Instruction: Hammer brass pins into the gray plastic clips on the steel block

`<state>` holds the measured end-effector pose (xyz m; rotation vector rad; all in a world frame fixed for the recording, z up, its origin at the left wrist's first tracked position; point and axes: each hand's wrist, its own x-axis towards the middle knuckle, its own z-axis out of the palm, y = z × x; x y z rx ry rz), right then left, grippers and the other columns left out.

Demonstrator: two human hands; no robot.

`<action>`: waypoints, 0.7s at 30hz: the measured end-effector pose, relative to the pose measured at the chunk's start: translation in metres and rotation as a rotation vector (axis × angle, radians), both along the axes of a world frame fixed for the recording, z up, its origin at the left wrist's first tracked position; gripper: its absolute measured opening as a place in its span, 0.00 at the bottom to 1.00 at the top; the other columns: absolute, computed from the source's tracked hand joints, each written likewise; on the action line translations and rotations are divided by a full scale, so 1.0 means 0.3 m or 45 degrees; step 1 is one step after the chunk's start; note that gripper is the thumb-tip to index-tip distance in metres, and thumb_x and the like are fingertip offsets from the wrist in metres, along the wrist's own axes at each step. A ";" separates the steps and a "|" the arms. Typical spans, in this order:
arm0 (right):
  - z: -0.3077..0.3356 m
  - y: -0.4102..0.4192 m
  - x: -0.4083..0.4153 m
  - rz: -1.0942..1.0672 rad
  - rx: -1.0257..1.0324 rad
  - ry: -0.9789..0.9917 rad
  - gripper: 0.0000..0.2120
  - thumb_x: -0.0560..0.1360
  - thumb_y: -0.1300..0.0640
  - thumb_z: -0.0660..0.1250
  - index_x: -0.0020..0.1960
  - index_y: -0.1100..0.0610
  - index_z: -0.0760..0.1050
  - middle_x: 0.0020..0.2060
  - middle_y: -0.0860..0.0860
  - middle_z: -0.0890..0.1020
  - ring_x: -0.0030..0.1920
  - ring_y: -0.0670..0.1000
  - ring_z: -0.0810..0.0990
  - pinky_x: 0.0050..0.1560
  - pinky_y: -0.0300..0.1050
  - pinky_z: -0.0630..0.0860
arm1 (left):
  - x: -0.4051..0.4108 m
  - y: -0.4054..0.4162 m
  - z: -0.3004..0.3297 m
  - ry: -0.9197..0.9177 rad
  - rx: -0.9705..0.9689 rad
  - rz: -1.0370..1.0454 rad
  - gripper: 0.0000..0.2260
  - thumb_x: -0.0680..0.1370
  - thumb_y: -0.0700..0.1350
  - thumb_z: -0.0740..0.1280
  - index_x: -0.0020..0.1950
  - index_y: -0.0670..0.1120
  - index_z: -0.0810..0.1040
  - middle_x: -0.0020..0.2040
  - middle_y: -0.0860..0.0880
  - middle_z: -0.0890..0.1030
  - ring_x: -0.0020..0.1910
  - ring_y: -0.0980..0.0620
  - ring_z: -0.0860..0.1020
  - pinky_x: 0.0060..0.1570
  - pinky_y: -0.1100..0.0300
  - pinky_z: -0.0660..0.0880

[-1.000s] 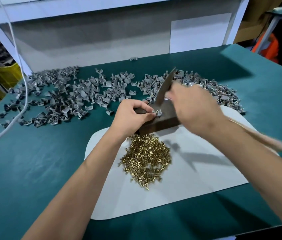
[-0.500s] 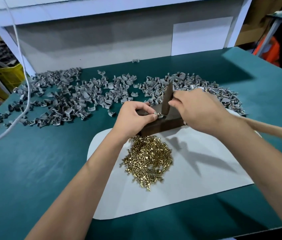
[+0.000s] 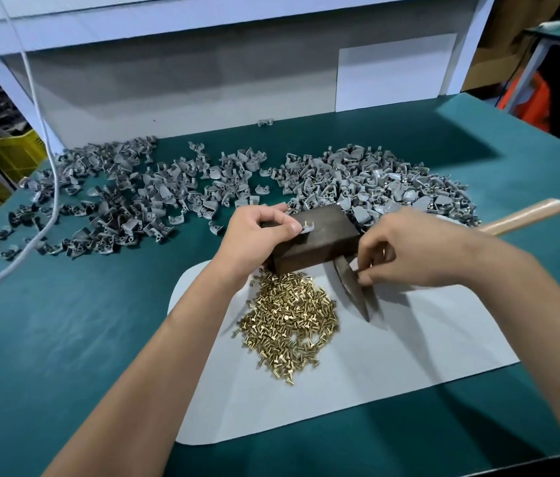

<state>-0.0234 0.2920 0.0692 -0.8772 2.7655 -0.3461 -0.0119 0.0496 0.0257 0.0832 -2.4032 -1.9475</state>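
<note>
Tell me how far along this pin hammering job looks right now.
Done: uncertain; the right-hand clip heap shows some pins. In hand: left hand pinches one gray clip on the steel block, its pin standing; right hand holds the hammer lowered. Left: many brass pins and clips.

hammer shaft hidden behind right hand

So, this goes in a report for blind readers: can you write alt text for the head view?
A person's left hand pinches a gray clip with a brass pin on a steel block, while the right hand holds a hammer lowered beside it. Loose brass pins lie on a white mat; gray clips cover the green table behind.
</note>
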 end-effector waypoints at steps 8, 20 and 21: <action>-0.007 -0.136 -0.029 -0.009 -0.221 0.444 0.10 0.78 0.45 0.69 0.58 0.44 0.77 0.45 0.43 0.78 0.48 0.50 0.78 0.50 0.50 0.78 | 0.004 0.014 0.002 0.014 0.013 -0.074 0.08 0.74 0.35 0.75 0.40 0.47 0.87 0.68 0.47 0.80 0.68 0.56 0.75 0.72 0.45 0.70; -0.052 -0.126 -0.102 -0.012 -0.291 0.533 0.17 0.80 0.41 0.61 0.40 0.51 0.71 0.37 0.47 0.76 0.39 0.53 0.75 0.43 0.52 0.75 | -0.016 0.016 -0.036 0.143 0.248 -0.053 0.09 0.72 0.47 0.71 0.49 0.45 0.86 0.64 0.48 0.82 0.72 0.55 0.74 0.75 0.43 0.66; -0.061 -0.116 -0.117 -0.042 -0.299 0.540 0.18 0.81 0.41 0.62 0.38 0.51 0.69 0.35 0.47 0.76 0.38 0.53 0.74 0.42 0.52 0.74 | -0.018 0.014 -0.039 0.139 0.271 -0.048 0.09 0.73 0.47 0.71 0.49 0.46 0.87 0.64 0.49 0.82 0.72 0.55 0.73 0.76 0.43 0.65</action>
